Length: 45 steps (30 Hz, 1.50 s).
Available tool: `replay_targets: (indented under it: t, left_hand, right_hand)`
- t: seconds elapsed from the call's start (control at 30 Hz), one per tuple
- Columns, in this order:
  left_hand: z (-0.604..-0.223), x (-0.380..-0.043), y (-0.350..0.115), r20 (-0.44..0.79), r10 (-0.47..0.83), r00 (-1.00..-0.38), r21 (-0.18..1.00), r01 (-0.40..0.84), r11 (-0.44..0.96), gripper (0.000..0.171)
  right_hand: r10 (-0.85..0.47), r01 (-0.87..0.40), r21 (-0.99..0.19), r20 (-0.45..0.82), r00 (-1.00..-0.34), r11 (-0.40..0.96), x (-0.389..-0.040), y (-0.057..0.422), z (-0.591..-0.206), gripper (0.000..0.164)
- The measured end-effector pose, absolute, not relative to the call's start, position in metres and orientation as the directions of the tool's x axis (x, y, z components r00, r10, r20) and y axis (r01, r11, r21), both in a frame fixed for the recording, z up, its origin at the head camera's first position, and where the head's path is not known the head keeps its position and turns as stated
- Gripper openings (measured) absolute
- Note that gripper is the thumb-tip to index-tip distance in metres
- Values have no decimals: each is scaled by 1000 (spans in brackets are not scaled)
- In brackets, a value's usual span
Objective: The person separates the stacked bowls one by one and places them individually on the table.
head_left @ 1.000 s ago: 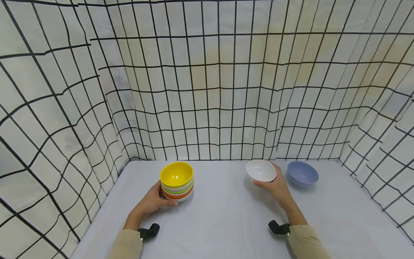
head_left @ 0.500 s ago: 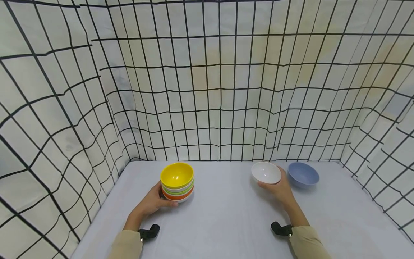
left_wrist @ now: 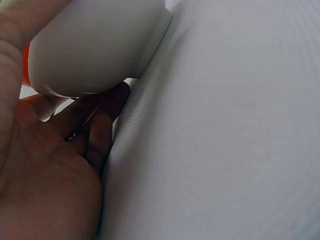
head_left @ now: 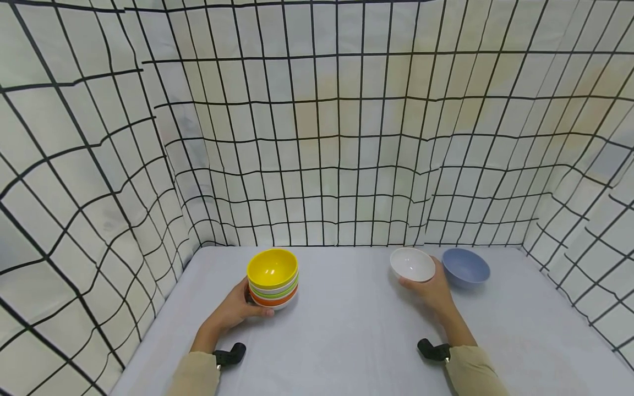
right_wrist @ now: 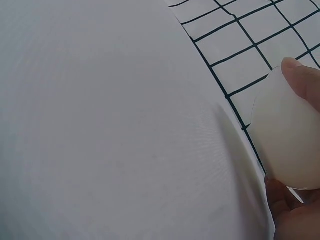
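Tabletop white beneath bowls; 3 gridded walls.

No text, label, brand, number or sign can be read on the bowls, the table or the walls.

Rocking a plain khaki left sleeve and a matching right sleeve, kinda wrinkly. Also wearing a stubby black left-wrist gadget plus a black right-wrist gadget, same bent shape, rounded at the end, tiny pale bit showing underneath.
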<state>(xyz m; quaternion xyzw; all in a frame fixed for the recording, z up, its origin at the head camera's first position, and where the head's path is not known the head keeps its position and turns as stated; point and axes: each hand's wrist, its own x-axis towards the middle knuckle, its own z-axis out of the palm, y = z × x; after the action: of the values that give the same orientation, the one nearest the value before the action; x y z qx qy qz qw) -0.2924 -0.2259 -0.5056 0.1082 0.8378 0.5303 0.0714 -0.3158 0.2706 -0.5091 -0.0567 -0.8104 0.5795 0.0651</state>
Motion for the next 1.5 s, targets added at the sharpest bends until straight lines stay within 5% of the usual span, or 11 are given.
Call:
replay_targets:
  t: [1.5]
  left_hand:
    - [-506,-291,-224,-13,244,-970,916,86,393,92]
  right_hand:
    - [134,67,-912,-13,-991,405,-316,267,-506,118]
